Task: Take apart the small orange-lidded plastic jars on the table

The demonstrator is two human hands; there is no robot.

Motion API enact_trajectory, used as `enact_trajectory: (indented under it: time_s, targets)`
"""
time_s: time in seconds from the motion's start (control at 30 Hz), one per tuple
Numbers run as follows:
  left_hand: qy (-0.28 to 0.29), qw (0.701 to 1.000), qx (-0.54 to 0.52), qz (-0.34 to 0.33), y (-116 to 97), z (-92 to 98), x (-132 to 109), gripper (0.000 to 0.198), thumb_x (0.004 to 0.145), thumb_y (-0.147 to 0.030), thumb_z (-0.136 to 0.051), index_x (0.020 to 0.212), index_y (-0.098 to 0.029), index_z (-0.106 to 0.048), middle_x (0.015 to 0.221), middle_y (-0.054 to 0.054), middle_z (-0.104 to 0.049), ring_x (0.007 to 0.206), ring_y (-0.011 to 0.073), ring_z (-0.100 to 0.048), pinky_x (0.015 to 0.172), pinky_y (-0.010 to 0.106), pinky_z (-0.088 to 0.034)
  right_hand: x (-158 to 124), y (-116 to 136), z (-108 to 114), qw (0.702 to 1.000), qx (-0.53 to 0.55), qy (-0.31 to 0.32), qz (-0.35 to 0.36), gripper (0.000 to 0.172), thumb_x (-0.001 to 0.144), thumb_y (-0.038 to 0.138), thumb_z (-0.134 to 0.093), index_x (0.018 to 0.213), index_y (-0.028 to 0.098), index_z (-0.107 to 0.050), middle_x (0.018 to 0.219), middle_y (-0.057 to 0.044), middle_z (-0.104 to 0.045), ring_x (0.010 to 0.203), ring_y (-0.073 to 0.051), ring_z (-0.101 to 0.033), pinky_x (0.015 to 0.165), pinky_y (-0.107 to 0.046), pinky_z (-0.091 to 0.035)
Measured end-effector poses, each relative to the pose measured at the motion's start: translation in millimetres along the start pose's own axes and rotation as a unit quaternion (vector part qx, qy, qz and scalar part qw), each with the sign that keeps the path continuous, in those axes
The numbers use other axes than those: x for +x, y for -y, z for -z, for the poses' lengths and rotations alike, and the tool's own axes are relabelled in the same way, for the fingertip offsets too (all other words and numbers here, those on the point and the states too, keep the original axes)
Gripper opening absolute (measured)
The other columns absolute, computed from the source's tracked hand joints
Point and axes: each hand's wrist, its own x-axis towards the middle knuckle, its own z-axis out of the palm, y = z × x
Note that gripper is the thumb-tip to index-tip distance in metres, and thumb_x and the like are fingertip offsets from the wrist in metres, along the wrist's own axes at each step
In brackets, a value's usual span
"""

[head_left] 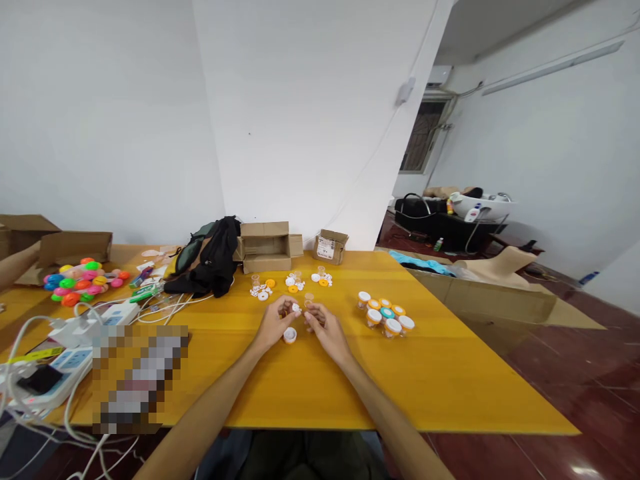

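My left hand is closed around small white pieces with dark dots, which look like dice. My right hand is beside it, fingers curled and thumb drawn in; what they pinch, if anything, does not show. Just behind the right fingertips is a small clear plastic cup, partly hidden; I cannot tell whether the hand touches it. A round white cap with an orange edge lies on the table between my wrists.
Beyond my hands lie groups of clear cups, orange rings, white caps and dotted pieces. Several capped cups stand right. Cardboard boxes, a black bag, colourful balls and power strips are around. Another person's arm reaches in left.
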Motion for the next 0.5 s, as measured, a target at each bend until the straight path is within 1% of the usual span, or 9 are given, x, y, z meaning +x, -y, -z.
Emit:
enact_trajectory:
  time_s: [0.07,0.13,0.23,0.37,0.5]
  targets:
    - [0.023,1.0,-0.013,0.001,-0.9,-0.9,-0.6,0.018,0.073,-0.029,-0.072,0.087,-0.018,-0.067,0.077,0.0,-0.067,0.069,0.0138,-0.06,0.07,0.025,-0.049,0.9,0.5,-0.5,0.999,0.029,0.018,-0.009,0.044,0.071,0.06,-0.069,0.092,0.021,-0.063,0.079,-0.003,-0.069,0.067,-0.017,-0.064,0.057,-0.029,-0.055]
    - [0.046,0.999,-0.022,0.003,-1.9,-1.2,-1.3,0.02,0.073,-0.031,-0.073,0.087,-0.018,-0.068,0.081,0.002,-0.07,0.074,0.0155,-0.063,0.074,0.027,-0.051,1.6,1.2,-1.1,0.998,0.048,0.035,-0.016,0.045,0.07,0.062,-0.07,0.087,0.021,-0.064,0.075,-0.002,-0.068,0.063,-0.016,-0.063,0.057,-0.029,-0.054]
    - [0.067,0.997,-0.029,0.005,-3.4,-0.9,-2.3,0.024,0.073,-0.034,-0.075,0.09,-0.018,-0.07,0.087,0.004,-0.073,0.08,0.0177,-0.065,0.08,0.03,-0.052,2.7,2.0,-0.4,0.997,0.065,0.042,-0.022,0.046,0.068,0.065,-0.072,0.08,0.021,-0.064,0.07,-0.001,-0.065,0.06,-0.015,-0.059,0.055,-0.028,-0.053]
    - [0.076,0.996,-0.04,0.009,-5.0,-0.3,-2.7,0.031,0.074,-0.041,-0.075,0.094,-0.018,-0.073,0.092,0.006,-0.075,0.085,0.0196,-0.067,0.084,0.031,-0.052,3.6,3.8,2.1,0.997,0.075,0.029,-0.017,0.046,0.065,0.065,-0.074,0.076,0.021,-0.064,0.068,0.001,-0.062,0.058,-0.014,-0.056,0.055,-0.028,-0.052]
    - [0.073,0.994,-0.07,0.029,-4.4,-0.4,-1.1,0.036,0.074,-0.048,-0.075,0.091,-0.017,-0.074,0.092,0.008,-0.077,0.085,0.0215,-0.069,0.084,0.033,-0.054,2.7,7.0,1.5,0.997,0.063,0.029,-0.018,0.051,0.064,0.068,-0.073,0.077,0.02,-0.064,0.068,0.001,-0.062,0.058,-0.013,-0.055,0.054,-0.027,-0.052]
